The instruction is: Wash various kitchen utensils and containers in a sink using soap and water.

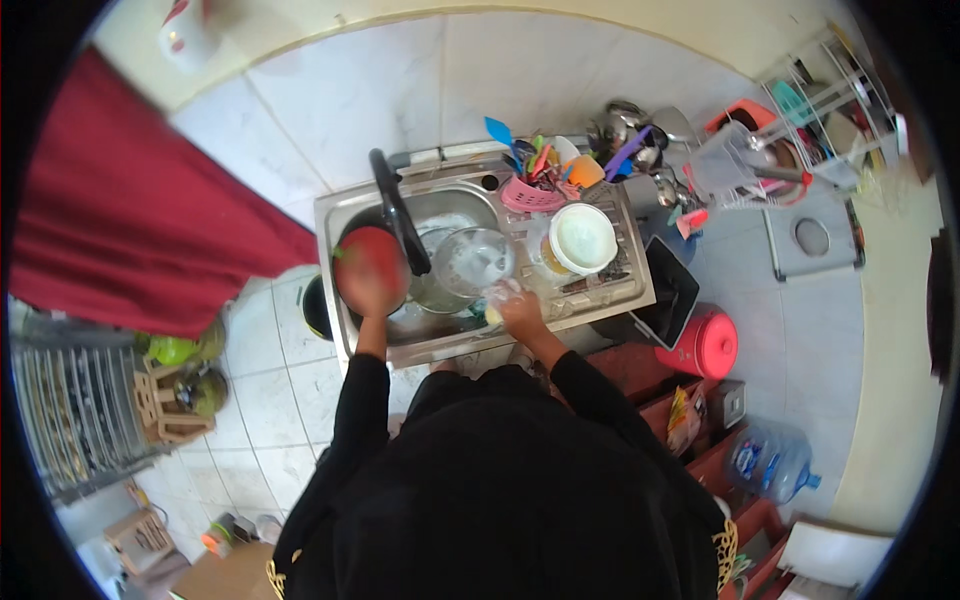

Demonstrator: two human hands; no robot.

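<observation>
My left hand [373, 295] is at a round red plastic vessel [369, 251] on the left side of the stainless steel sink [409, 346]; motion blurs its fingers, so the grip is unclear. Soapy suds cover my right hand [514, 303], which is closed on a pale yellow sponge [493, 313] at the sink's front edge. Between the hands, a clear round bowl [474, 261] with foam sits over other wet dishes in the basin. The black faucet [399, 217] reaches over the basin between the red vessel and the clear bowl.
On the drainboard [559, 311] stand a white tub [583, 238] and a pink utensil basket [529, 196]. Ladles and spoons are behind it. A black bin [667, 289] and a pink lidded container [701, 343] are right of the sink. A red curtain [150, 202] hangs at left.
</observation>
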